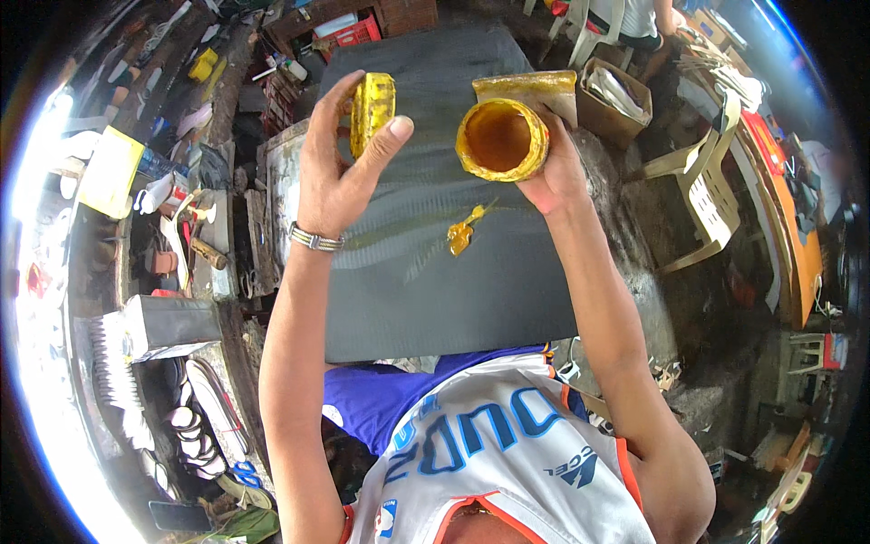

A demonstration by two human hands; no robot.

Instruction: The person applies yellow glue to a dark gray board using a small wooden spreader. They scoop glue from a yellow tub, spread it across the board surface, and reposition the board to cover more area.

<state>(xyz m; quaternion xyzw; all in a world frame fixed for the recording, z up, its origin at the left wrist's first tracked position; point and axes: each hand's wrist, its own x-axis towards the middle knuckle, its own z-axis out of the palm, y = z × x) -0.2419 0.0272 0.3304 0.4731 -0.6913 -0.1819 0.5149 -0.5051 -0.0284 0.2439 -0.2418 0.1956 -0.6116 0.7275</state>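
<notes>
While my half-curled left hand point(337, 168) grips a ridged yellow lid point(375, 111), my right hand point(559, 176) clasps a yellow-smeared cylindrical jar point(472, 163).

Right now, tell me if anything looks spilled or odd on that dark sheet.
An amber blob with a thin smear lies on the dark sheet, below the yellow-stained jar in the picture. It resembles the jar's amber inside, so possibly dripped.

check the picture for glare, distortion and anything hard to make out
Head view: white glare washes out the far left edge; the fisheye curves the orange tabletop at right; the corners go black. Also in the head view: the lid and jar read clearly at centre, though the jar's inside is dimmer.
</notes>
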